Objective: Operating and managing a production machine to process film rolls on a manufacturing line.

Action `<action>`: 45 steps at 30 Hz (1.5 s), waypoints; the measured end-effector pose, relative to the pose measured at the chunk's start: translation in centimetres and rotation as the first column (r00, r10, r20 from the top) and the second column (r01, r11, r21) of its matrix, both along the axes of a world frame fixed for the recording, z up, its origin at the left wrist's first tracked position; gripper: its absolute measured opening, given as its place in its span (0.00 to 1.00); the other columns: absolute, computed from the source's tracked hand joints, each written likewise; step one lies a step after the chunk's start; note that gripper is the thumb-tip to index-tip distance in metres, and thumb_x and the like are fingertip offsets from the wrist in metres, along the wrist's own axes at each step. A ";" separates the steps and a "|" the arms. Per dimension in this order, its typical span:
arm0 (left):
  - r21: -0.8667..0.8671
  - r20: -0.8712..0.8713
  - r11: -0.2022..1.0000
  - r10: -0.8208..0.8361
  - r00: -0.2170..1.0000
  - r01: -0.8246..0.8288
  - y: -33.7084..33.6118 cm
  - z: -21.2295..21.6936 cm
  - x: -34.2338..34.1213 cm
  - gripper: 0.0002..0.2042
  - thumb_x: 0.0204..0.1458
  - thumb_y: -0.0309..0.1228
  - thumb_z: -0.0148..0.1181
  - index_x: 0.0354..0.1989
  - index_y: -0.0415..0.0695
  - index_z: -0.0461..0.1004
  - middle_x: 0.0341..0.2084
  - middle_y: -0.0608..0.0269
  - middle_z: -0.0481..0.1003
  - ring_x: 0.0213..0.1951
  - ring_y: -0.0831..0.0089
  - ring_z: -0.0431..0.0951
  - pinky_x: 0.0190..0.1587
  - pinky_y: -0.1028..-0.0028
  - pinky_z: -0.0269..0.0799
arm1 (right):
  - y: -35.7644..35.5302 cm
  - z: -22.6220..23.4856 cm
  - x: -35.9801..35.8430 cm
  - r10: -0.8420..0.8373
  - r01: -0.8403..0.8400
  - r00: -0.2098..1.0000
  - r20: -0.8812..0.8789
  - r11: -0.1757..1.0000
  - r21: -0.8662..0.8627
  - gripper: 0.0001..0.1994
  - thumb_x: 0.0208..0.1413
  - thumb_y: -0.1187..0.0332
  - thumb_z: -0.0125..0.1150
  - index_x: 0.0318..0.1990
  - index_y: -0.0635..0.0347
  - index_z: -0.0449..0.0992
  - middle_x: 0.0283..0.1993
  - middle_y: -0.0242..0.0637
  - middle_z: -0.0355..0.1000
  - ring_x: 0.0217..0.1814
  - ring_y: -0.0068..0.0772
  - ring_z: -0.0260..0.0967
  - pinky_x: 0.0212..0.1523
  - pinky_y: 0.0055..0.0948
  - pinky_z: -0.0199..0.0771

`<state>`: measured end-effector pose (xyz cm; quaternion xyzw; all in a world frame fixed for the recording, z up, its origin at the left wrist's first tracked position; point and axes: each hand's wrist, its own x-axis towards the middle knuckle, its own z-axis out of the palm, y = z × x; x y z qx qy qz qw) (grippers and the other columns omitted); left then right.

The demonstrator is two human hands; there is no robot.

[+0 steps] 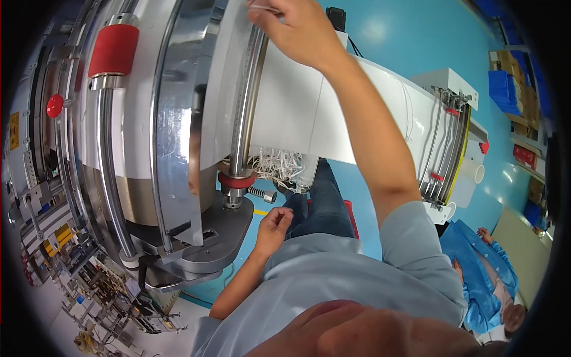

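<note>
My right hand (pixel 297 30) reaches to the far top of the head view, by the upper end of a metal roller bar (pixel 250 101). Its fingers are closed on a thin pale strip (pixel 266 8), only partly seen. Closer to my body, my left hand (pixel 275 231) hangs with its fingers curled against the thumb and nothing visible in them. It is apart from the machine, below a knurled metal knob (pixel 269 196) and a red collar (pixel 237 179). A wide white sheet (pixel 297 101) spans from the roller bar to the right, passing under my right forearm.
A shiny metal plate (pixel 178 137) and a red-sleeved steel shaft (pixel 106 143) stand on the left. Tangled white strips (pixel 279 165) lie below the sheet. A roller unit (pixel 443 149) is at the right. Another person in blue (pixel 476 273) is at the lower right.
</note>
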<state>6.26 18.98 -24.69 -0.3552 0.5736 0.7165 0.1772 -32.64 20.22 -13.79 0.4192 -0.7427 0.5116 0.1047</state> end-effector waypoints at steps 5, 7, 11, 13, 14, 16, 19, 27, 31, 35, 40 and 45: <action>-0.013 0.022 0.999 -0.029 0.999 0.030 0.8 0.1 -0.5 0.07 0.57 0.28 0.51 0.38 0.37 0.70 0.28 0.70 0.71 0.31 0.85 0.67 0.36 0.84 0.63 | 4.1 4.0 1.5 0.036 0.105 0.972 -0.230 0.815 0.570 0.10 0.49 0.65 0.55 0.32 0.65 0.74 0.32 0.47 0.70 0.37 0.48 0.69 0.39 0.38 0.70; -0.021 0.024 0.999 -0.038 0.999 0.039 0.8 -0.2 -0.3 0.07 0.57 0.28 0.52 0.39 0.37 0.70 0.29 0.70 0.71 0.31 0.85 0.67 0.37 0.84 0.63 | 5.1 3.2 2.3 -0.248 0.258 0.964 -0.092 0.959 0.120 0.20 0.48 0.68 0.56 0.49 0.64 0.68 0.39 0.47 0.71 0.40 0.47 0.70 0.40 0.37 0.71; -0.030 0.042 0.998 -0.050 0.998 0.052 1.0 0.3 -0.9 0.08 0.57 0.29 0.52 0.39 0.37 0.70 0.30 0.68 0.73 0.32 0.84 0.68 0.37 0.83 0.64 | 5.3 -6.8 1.7 -0.158 0.211 0.832 0.533 0.977 -0.041 0.12 0.54 0.67 0.56 0.44 0.62 0.72 0.39 0.36 0.73 0.38 0.26 0.69 0.40 0.24 0.70; -0.043 0.048 0.996 -0.069 0.996 0.072 1.1 0.1 -1.3 0.08 0.57 0.29 0.52 0.39 0.37 0.70 0.31 0.67 0.73 0.32 0.84 0.68 0.38 0.83 0.64 | 3.6 -12.2 1.8 -0.169 0.159 0.835 0.524 0.985 0.064 0.14 0.53 0.69 0.58 0.47 0.61 0.71 0.42 0.37 0.71 0.37 0.27 0.70 0.39 0.24 0.70; -0.056 0.053 0.995 -0.077 0.996 0.080 1.2 0.0 -1.4 0.08 0.57 0.29 0.52 0.40 0.37 0.69 0.31 0.67 0.73 0.32 0.83 0.69 0.38 0.82 0.65 | 2.3 -14.2 2.1 -0.137 0.127 0.853 0.503 0.990 0.055 0.15 0.52 0.69 0.58 0.48 0.60 0.70 0.44 0.38 0.69 0.37 0.27 0.70 0.39 0.24 0.70; -0.058 0.060 0.996 -0.066 0.996 0.070 1.4 0.0 -1.7 0.09 0.57 0.30 0.52 0.40 0.37 0.69 0.31 0.66 0.73 0.32 0.82 0.69 0.38 0.82 0.65 | -0.3 -14.6 2.1 -0.128 0.152 0.848 0.514 0.988 -0.006 0.15 0.51 0.71 0.58 0.47 0.61 0.70 0.44 0.38 0.68 0.37 0.28 0.70 0.39 0.24 0.70; -0.051 0.084 0.997 -0.052 0.995 0.057 1.5 0.4 -2.1 0.09 0.57 0.30 0.52 0.40 0.37 0.69 0.32 0.65 0.73 0.33 0.81 0.70 0.39 0.81 0.66 | -3.5 -14.7 1.7 -0.070 0.161 0.847 0.527 0.979 -0.128 0.13 0.50 0.73 0.57 0.44 0.62 0.71 0.43 0.38 0.66 0.35 0.29 0.69 0.38 0.25 0.69; -0.066 0.092 0.998 -0.009 0.996 0.015 1.6 0.7 -2.6 0.10 0.57 0.31 0.52 0.40 0.37 0.69 0.32 0.64 0.73 0.32 0.81 0.70 0.39 0.81 0.66 | -3.3 -16.3 0.8 0.101 0.000 0.849 0.518 0.982 -0.190 0.04 0.49 0.71 0.58 0.31 0.61 0.71 0.33 0.38 0.65 0.29 0.36 0.67 0.33 0.29 0.67; -0.073 0.111 0.997 -0.003 0.994 0.011 1.5 0.6 -2.9 0.10 0.57 0.31 0.52 0.40 0.37 0.69 0.32 0.64 0.73 0.32 0.81 0.69 0.39 0.81 0.66 | -1.7 -17.0 0.5 0.137 -0.119 0.876 0.463 0.991 -0.068 0.03 0.52 0.72 0.55 0.31 0.61 0.69 0.32 0.34 0.65 0.32 0.29 0.63 0.34 0.26 0.65; -0.082 0.116 0.997 0.006 0.993 0.003 1.7 0.7 -3.0 0.09 0.57 0.31 0.51 0.40 0.37 0.70 0.32 0.65 0.73 0.32 0.81 0.69 0.39 0.82 0.65 | -1.2 -16.6 0.1 0.241 -0.234 0.913 0.329 0.970 -0.062 0.04 0.53 0.71 0.54 0.31 0.62 0.69 0.32 0.36 0.64 0.34 0.36 0.64 0.36 0.29 0.66; -0.073 0.130 0.996 -0.035 0.991 0.045 1.6 0.3 -3.5 0.09 0.56 0.31 0.52 0.39 0.37 0.70 0.31 0.66 0.72 0.32 0.82 0.69 0.38 0.82 0.65 | -0.8 -17.0 -0.7 0.437 -0.436 0.899 -0.010 0.898 0.065 0.03 0.53 0.73 0.51 0.32 0.62 0.68 0.32 0.40 0.64 0.36 0.43 0.64 0.38 0.32 0.67; -0.094 0.144 0.995 -0.030 0.989 0.043 1.7 0.0 -3.0 0.10 0.56 0.31 0.52 0.40 0.37 0.70 0.31 0.66 0.72 0.32 0.83 0.69 0.38 0.82 0.65 | 1.4 -15.9 -0.7 0.291 -0.299 0.950 0.112 0.953 0.056 0.03 0.55 0.72 0.50 0.32 0.61 0.67 0.31 0.37 0.65 0.34 0.37 0.65 0.37 0.29 0.68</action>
